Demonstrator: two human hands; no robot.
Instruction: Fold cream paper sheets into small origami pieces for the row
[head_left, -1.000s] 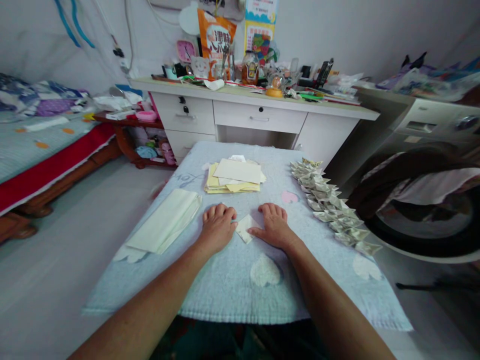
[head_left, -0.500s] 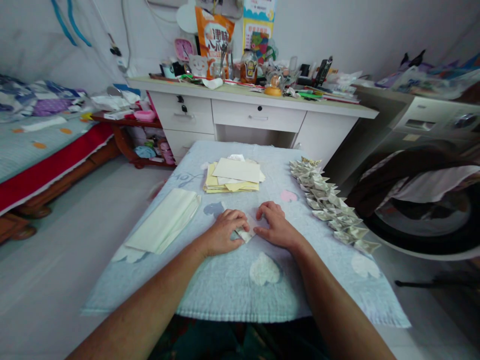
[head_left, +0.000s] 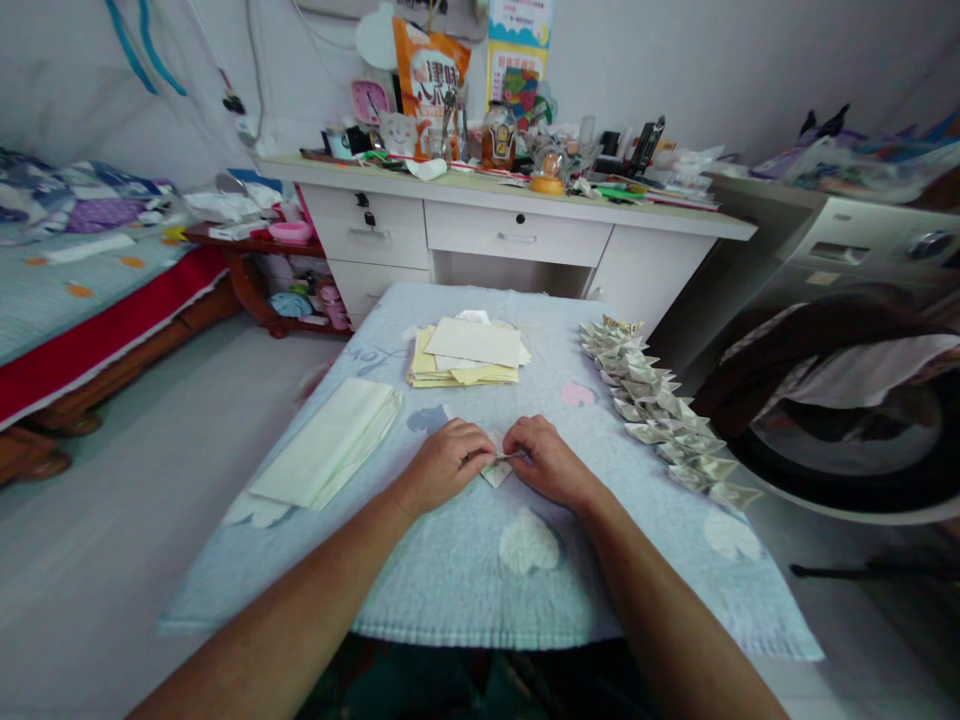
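Between my hands, on the cloth-covered table, is a small piece of folded paper, with a corner pointing toward me. My left hand pinches its left edge between thumb and fingers. On the opposite edge my right hand has its fingers closed, also gripping the paper. Parts of the paper are hidden under the fingers. To the right stand several rows of folded paper pieces with pointed tips. A folded stack of pale sheets lies left of my left hand.
Beyond my hands rests a pile of cream and yellow paper. A white desk crowded with items stands behind the table. At right is a washing machine with its door open and laundry hanging out; a bed is at left.
My right fingers were spread beside the paper and have now closed on its right edge. My left fingers have drawn into a pinch, and the paper's upper edge looks raised.
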